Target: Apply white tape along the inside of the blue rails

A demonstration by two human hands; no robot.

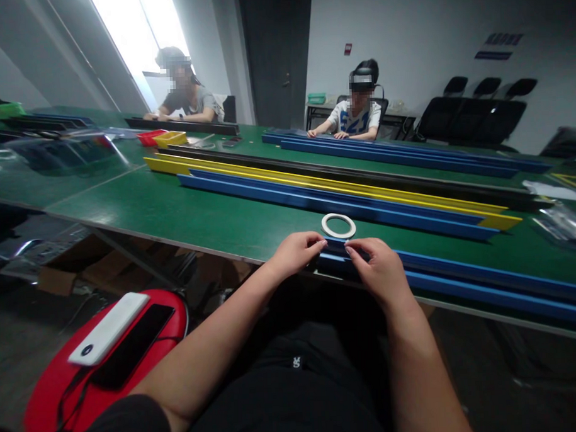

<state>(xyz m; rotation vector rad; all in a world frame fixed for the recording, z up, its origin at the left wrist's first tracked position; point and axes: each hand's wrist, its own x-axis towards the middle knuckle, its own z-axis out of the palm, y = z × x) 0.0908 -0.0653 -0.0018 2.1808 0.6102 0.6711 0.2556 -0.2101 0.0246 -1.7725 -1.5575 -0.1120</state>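
My left hand [296, 252] and my right hand [379, 269] rest side by side on the near end of a long blue channel strip [483, 277] at the front edge of the green table [174, 213]. Both hands have their fingers curled and pinched toward each other over the strip's end. What lies between the fingertips is too small to make out. A white ring of tape [338, 225] lies flat on the table just beyond my fingertips.
More long blue [344, 208], yellow [363, 191] and black strips lie lengthwise across the table. Red and yellow bins [169, 138] stand far left. Two other people sit at the far side. A red stool [108, 361] with a white power bank and phone stands at my left.
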